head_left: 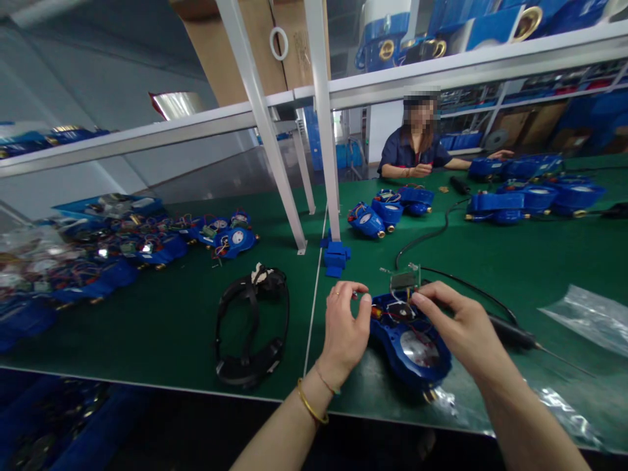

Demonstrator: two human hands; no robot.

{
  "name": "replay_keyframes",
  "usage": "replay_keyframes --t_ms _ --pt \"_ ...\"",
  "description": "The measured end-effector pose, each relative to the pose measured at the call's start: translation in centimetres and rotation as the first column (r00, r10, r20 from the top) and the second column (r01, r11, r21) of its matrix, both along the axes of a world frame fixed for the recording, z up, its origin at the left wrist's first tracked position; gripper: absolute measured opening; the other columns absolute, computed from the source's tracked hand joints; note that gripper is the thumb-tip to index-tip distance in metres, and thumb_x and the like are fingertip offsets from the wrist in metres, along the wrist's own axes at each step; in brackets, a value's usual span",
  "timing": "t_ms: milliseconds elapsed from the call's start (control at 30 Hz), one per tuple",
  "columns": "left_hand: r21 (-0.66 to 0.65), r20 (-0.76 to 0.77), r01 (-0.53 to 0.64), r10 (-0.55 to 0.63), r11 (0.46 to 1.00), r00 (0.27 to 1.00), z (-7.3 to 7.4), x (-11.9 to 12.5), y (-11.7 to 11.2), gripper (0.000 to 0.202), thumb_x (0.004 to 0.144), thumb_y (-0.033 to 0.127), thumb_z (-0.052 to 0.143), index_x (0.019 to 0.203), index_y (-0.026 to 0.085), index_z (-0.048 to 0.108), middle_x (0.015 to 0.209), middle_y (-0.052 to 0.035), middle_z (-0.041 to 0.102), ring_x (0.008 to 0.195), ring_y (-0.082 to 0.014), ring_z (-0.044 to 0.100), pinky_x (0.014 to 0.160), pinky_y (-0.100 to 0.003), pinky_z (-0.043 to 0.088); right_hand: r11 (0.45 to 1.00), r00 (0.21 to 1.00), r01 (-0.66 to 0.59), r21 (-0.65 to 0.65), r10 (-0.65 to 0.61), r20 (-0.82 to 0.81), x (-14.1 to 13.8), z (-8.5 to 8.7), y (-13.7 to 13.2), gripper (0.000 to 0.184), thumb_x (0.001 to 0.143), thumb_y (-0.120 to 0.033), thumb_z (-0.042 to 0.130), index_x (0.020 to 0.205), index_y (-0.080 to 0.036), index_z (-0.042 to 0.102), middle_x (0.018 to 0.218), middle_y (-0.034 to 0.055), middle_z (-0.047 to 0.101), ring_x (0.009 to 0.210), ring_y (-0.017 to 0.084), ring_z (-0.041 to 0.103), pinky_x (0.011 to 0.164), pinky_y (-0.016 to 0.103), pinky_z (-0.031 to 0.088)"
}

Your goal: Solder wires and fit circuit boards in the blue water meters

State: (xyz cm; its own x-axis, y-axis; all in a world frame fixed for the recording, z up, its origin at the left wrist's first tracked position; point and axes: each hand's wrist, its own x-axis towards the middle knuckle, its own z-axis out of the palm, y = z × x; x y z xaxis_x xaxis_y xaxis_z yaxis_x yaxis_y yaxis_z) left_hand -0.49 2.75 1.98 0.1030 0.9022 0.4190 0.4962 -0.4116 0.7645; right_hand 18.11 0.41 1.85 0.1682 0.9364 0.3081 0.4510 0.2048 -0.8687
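An opened blue meter point(397, 347) lies on the bench in front of me, with a round clear window, a brass fitting at its near end and wires inside its upper part. Above that part, a small circuit board with a display point(404, 280) stands up on its wires. My right hand point(454, 320) pinches the board's lower right edge between thumb and forefinger. On the meter's left side is my left hand point(346, 324), its thumb and forefinger curled almost together. A tiny dark thing shows between those fingers, too small to name.
A black electric screwdriver point(510, 332) with a long bit and cable lies right of the meter, near a clear plastic bag point(589, 317). Black headgear point(252, 327) rests to the left. Shelf posts point(324, 124) rise ahead. A co-worker point(417, 144) sits across the bench among blue meters.
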Motion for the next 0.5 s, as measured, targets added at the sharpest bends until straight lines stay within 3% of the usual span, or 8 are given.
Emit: replay_keyframes --t_ms 133,233,333,500 --pt "-0.194 0.327 0.152 -0.083 0.969 0.941 0.1 0.8 -0.5 0.030 0.085 0.029 0.064 0.113 0.019 0.056 0.107 -0.0070 0.066 0.093 -0.0174 0.061 0.085 -0.032 0.047 0.990 0.979 -0.069 0.122 0.091 -0.181 -0.4 -0.5 -0.8 0.033 0.084 -0.052 0.064 0.076 -0.021 0.068 0.101 0.0066 0.066 0.100 0.024 0.058 0.090 0.031 0.044" --pt "-0.268 0.529 0.253 -0.077 0.929 0.845 0.0 1.5 -0.4 0.039 0.078 0.020 0.070 0.113 0.016 0.055 0.099 -0.0066 0.067 0.084 -0.0145 0.062 0.078 -0.028 0.049 0.990 0.947 -0.115 0.081 0.134 -0.292 -0.5 -1.3 -0.7 0.032 0.085 -0.050 0.064 0.076 -0.020 0.066 0.092 0.0046 0.065 0.088 0.019 0.059 0.080 0.025 0.046" --pt "-0.258 0.555 0.220 -0.042 0.941 0.831 0.2 1.9 -0.4 0.039 0.075 0.014 0.070 0.111 0.016 0.056 0.092 -0.0038 0.066 0.077 -0.0119 0.059 0.076 -0.027 0.048 0.990 0.900 -0.141 0.018 0.136 -0.414 -0.7 -1.5 -0.5 0.032 0.084 -0.052 0.066 0.080 -0.020 0.063 0.081 0.0022 0.064 0.075 0.015 0.058 0.068 0.022 0.047" --pt "-0.227 0.497 0.167 -0.034 0.959 0.867 0.4 1.9 -0.7 0.040 0.074 0.014 0.072 0.112 0.018 0.057 0.090 -0.0020 0.066 0.075 -0.0117 0.059 0.075 -0.026 0.049 0.984 0.804 -0.153 -0.093 0.069 -0.591 -1.4 -1.0 -0.3 0.043 0.072 -0.055 0.079 0.088 -0.019 0.062 0.081 0.0048 0.069 0.073 0.019 0.065 0.073 0.027 0.053"
